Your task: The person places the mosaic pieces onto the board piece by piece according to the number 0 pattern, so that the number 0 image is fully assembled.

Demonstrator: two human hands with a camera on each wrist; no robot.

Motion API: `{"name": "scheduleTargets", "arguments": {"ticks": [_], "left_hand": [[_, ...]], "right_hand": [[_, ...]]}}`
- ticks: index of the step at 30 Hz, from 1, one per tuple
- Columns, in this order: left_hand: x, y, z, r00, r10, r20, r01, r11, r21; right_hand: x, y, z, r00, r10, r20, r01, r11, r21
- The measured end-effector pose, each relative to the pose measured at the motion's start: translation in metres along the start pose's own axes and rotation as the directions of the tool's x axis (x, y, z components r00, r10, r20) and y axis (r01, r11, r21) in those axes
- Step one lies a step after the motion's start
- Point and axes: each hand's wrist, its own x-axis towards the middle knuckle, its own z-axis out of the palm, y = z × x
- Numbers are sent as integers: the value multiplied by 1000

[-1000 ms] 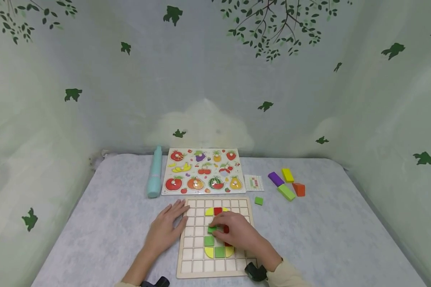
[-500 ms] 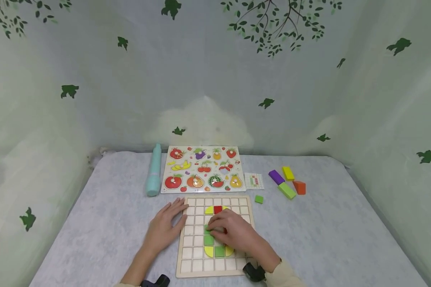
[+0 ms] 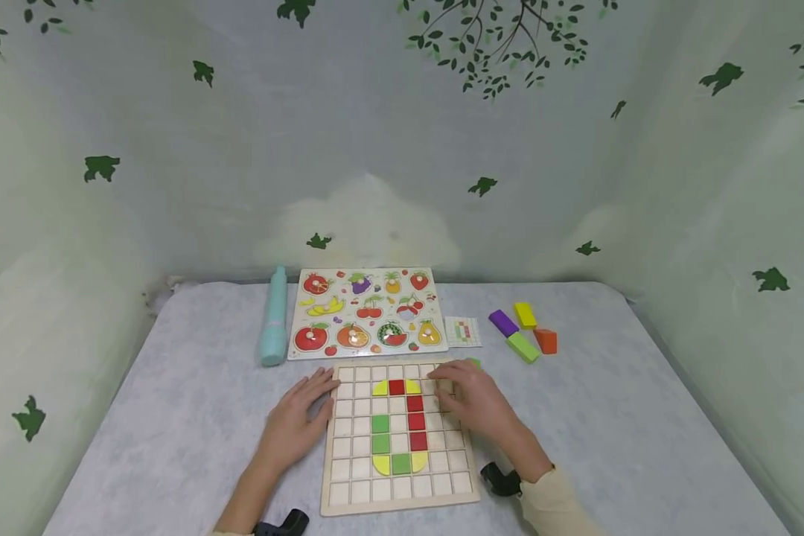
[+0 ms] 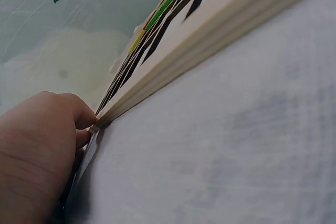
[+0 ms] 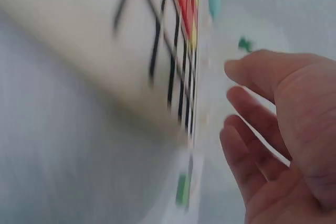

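Note:
A wooden grid board (image 3: 400, 506) lies on the cloth. Set in its cells are green square tiles (image 3: 380, 444), red square tiles (image 3: 417, 421) and yellow rounded corner pieces (image 3: 381, 465), laid out as a ring with a gap at the upper left. My left hand (image 3: 293, 420) rests at the board's left edge, its fingertips touching the frame. Over the upper right of the board, my right hand (image 3: 479, 398) hovers with loosely bent fingers and nothing between them. A loose green tile (image 5: 182, 190) lies past the board, mostly hidden behind this hand in the head view.
Behind the board lie a fruit picture puzzle (image 3: 368, 311), a small pattern card (image 3: 463, 332) and a light-blue bottle-shaped object (image 3: 274, 316). Purple (image 3: 503, 322), yellow (image 3: 525, 315), light-green (image 3: 523, 348) and orange (image 3: 546, 341) blocks are at the back right.
My right hand has set a green tile into the cell above another green tile, let go, and moved right and away toward the loose green tile. My left hand stays at the board's edge.

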Motion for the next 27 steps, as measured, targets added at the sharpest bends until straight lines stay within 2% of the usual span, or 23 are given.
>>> {"name": "scheduleTargets", "arguments": {"ticks": [4,10,19,23,27], "left_hand": [[1,-1,0,1000,7,0,-7,1000,-6],[1,1,-1,1000,1,2,-1,1000,11],[-2,2,-4,1000,-12,13,12,1000,3],[-2,1,-3,1000,-8,5,8,1000,4],[-1,1,-2,1000,2,-3,-2,1000,13]], "right_hand": [[6,24,-10,989,130,-65,-132,991,-35],[14,54,-13,977,200,-71,-203,978,-38],[15,66,-13,969,226,-104,-235,969,-77],[14,64,-14,968,216,-125,-226,971,-80],[12,57,-15,971,201,-129,-208,977,-41]]}}
